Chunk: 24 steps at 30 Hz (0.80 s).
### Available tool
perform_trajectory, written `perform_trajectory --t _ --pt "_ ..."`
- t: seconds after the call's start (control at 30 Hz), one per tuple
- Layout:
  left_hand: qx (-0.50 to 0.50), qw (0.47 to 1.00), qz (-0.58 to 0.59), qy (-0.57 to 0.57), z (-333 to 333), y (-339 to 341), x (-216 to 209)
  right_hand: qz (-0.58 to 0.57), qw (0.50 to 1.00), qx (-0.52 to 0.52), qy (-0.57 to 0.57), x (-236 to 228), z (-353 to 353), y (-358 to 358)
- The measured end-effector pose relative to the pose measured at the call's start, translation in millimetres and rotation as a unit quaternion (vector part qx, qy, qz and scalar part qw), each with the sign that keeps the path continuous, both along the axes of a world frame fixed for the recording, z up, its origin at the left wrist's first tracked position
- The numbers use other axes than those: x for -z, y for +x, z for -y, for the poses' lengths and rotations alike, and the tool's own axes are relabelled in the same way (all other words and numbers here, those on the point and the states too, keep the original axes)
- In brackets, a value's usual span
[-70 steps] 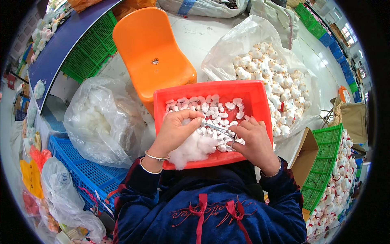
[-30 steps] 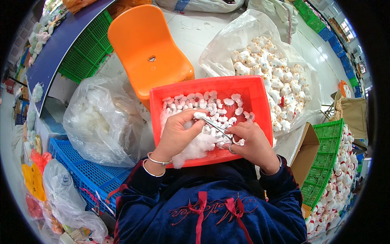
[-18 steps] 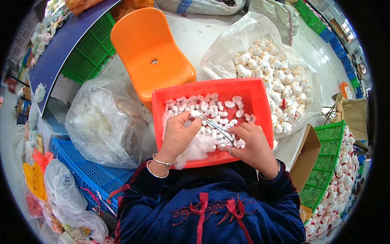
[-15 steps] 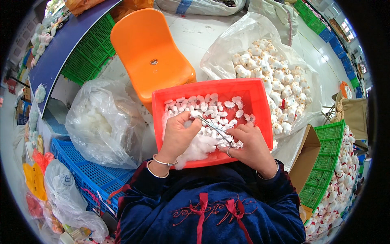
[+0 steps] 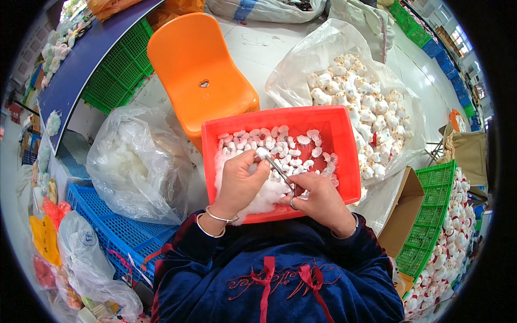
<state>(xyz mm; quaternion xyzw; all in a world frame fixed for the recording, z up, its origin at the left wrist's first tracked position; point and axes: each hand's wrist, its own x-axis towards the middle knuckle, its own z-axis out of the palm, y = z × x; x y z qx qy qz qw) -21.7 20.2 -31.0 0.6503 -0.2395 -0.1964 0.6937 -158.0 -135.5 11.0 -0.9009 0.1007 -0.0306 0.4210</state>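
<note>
Over a red plastic tub (image 5: 353, 151), my left hand (image 5: 237, 180) pinches a small white fabric piece (image 5: 262, 153) between thumb and fingers. My right hand (image 5: 318, 196) is closed on long metal forceps (image 5: 280, 172) with finger rings, its thumb and fingers at the handles. The tips of the forceps meet the white piece at my left fingertips; whether they are inside it I cannot tell. Beneath my hands, several small white bean-shaped pieces (image 5: 277, 141) lie in the tub. White stuffing fluff (image 5: 258, 202) is heaped by my left hand, partly hidden by it.
An orange chair (image 5: 204, 81) stands behind the tub. To the left are a clear bag of fluff (image 5: 137, 161) and a blue crate (image 5: 118, 226). At right, a clear bag (image 5: 301, 59) holds white plush pieces (image 5: 371, 116), near a cardboard box (image 5: 401, 210) and green crate (image 5: 436, 215).
My right hand has shifted left and slightly nearer to me, so the forceps point more steeply away. My left hand has moved slightly right, still pinching the white piece.
</note>
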Motion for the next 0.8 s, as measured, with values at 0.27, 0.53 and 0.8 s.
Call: perform_trajectory --t 0.27,0.53,0.8 --pt "0.004 0.999 0.034 0.042 -4.6 3.1 8.1 -0.027 0.996 -0.038 -0.076 -8.6 11.0 0.1" --pt "0.069 0.995 0.000 0.072 -9.3 14.8 -6.4 -0.076 0.997 -0.023 -0.004 -5.2 18.3 -6.7" --pt "0.087 0.987 -0.095 0.101 -13.5 26.7 -0.9 -0.080 0.994 -0.054 -0.049 -3.5 44.0 -20.4"
